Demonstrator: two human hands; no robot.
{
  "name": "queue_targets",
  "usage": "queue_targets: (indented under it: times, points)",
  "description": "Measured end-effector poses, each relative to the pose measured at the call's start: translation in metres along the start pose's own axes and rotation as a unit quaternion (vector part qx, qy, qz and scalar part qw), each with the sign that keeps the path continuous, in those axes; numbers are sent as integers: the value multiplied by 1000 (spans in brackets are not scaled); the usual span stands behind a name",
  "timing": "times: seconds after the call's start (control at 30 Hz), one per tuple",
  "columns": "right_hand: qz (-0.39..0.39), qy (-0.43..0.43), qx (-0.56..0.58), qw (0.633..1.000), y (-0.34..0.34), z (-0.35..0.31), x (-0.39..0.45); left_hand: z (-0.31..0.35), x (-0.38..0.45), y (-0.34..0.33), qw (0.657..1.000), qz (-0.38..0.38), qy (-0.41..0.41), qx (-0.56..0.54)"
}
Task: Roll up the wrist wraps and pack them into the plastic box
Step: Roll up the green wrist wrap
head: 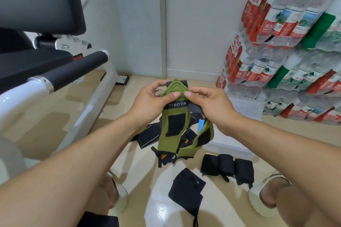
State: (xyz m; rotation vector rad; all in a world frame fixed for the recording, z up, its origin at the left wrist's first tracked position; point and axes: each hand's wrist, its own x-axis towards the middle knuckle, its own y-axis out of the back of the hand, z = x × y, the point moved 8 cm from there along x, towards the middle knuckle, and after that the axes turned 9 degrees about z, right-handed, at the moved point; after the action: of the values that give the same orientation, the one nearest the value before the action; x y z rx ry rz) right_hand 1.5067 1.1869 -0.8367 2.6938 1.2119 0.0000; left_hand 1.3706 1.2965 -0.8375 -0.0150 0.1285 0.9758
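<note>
Hands up front — your left hand and right hand both pinch the green wrist wrap; 3 rolled black wraps lie beside the plastic box.

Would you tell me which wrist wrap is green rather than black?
The green wrist wrap, labelled YIBODA, held up by the left hand and right hand; the rolled black wraps on the floor are all black.

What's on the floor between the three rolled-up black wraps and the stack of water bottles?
In the head view, the clear plastic box sits between the three rolled black wraps and the water bottle packs, with bare floor beyond it.
</note>
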Motion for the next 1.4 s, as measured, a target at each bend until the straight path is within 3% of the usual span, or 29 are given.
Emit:
queue_targets:
  times: [0.13, 0.2, 0.37, 0.57, 0.7, 0.83, 1.0, 1.2, 1.4]
  points:
    - [23, -35, 60, 997, 6, -6, 6, -12, -2, -6, 998, -38, 38, 19]
    - [32, -35, 65, 997, 11, -11, 10, -17, 0, -4, 999, -13, 49, 18]
    - [-20, -51, -83, 995, 21, -11, 8, -7, 10, 19, 991, 119, 41, -44]
    - [-103, -59, -140, 983, -7, 8, -9, -6, 9, 25, 989, 134, 45, -38]
    - [-39, -72, -87, 993, -7, 13, -3, -13, 8, 21, 988, 123, 84, -43]
    - [50, -118, 35, 991, 10, 12, 10, -29, -1, 7, 987, 51, 153, 22]
    - [91, -151, 64, 982, 25, 18, 19, -34, -8, -2, 986, -21, 153, 60]
    - [92, -147, 73, 982, 24, 17, 17, -24, 0, 9, 988, 72, 135, -29]
    - [26, -93, 41, 994, 10, 7, 7, -21, 1, 18, 976, 130, 146, -100]
